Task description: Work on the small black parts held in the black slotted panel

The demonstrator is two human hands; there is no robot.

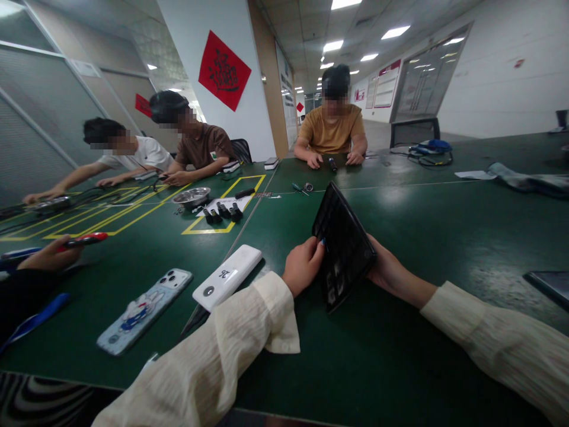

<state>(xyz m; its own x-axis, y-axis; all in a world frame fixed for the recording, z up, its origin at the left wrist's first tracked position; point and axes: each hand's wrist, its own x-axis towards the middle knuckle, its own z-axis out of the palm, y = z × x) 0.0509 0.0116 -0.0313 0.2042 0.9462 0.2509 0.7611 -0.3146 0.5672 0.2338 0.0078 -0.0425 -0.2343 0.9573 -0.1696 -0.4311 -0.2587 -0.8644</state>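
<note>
A dark tablet with a glossy face stands tilted above the green table, between my two hands. My left hand grips its left side, with the thumb lying on the face. On the right edge my right hand is closed round the tablet; its fingertips are hidden behind it. Left of my left sleeve lies a white power bank marked with a number. Farther left is a phone in a case with a cartoon rabbit.
A neighbour's hand holds a red and black tool at left. Beyond are a metal bowl, several black cylindrical parts and a small screwdriver. Three people sit around the table. Another dark device lies at right.
</note>
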